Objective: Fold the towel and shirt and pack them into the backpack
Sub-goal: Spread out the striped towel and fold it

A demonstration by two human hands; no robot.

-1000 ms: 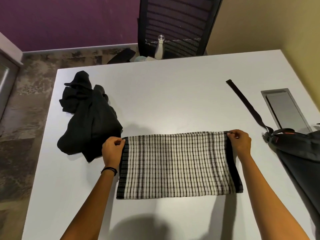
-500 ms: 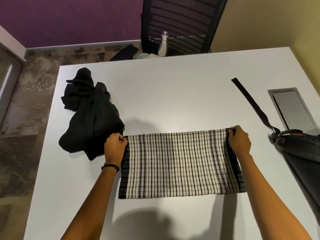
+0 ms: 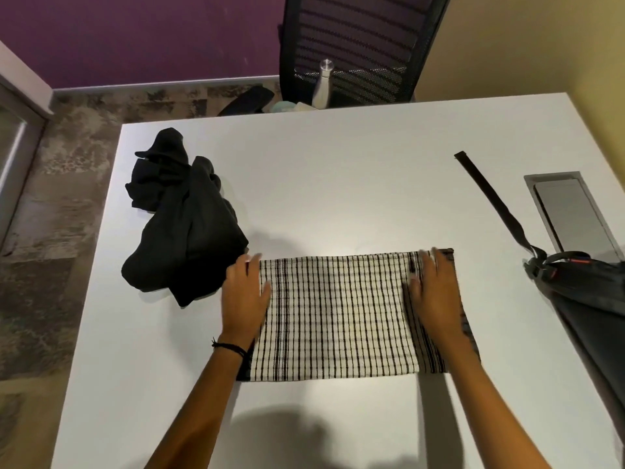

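A white towel with black checks (image 3: pixel 338 316) lies folded flat on the white table (image 3: pixel 338 170), in front of me. My left hand (image 3: pixel 245 296) rests flat on its left end with fingers straight. My right hand (image 3: pixel 436 292) lies flat on its right end, fingers straight too. A crumpled black shirt (image 3: pixel 182 218) sits in a heap just left of the towel, touching its far left corner. The dark backpack (image 3: pixel 595 299) lies at the table's right edge, partly cut off by the frame, with a long black strap (image 3: pixel 490 201) stretched away from it.
A grey metal cable hatch (image 3: pixel 571 214) is set into the table at the right. Behind the far edge stand a black mesh chair (image 3: pixel 358 45) and a white bottle (image 3: pixel 323 84). Patterned carpet floor lies to the left.
Both hands let go of the towel's far corners, which they pinched before, and now lie flat on its two ends. The towel stays in place.
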